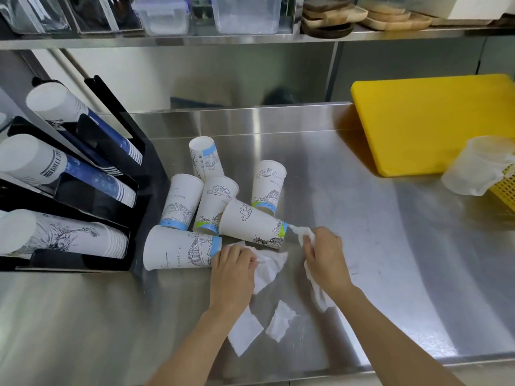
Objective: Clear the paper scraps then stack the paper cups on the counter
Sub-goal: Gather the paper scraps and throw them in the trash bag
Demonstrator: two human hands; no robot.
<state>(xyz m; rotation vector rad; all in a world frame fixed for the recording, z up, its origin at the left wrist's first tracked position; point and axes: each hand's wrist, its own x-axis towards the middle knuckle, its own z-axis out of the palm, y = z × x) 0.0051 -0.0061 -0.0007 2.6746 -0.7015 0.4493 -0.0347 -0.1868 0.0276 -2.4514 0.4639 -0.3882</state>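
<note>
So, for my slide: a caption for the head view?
Both hands gather paper scraps beside six loose cups.

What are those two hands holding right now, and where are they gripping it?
The right hand grips a crumpled white paper scrap at its upper end. The left hand pinches another white scrap by its left edge.

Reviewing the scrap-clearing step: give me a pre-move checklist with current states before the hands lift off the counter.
1. Right hand has a scrap: ok, white paper scrap bunched in its fingers.
2. Left hand has a scrap: ok, it presses on a crumpled scrap.
3. All scraps gathered: not ok, two loose scraps lie between the forearms.
4. Cups stacked: not ok, six paper cups lie scattered on their sides.
5. Cups clear of the hands: not ok, the nearest cup touches the left hand.
6. Place to drop the scraps: cannot tell, no bin clearly visible.
</note>
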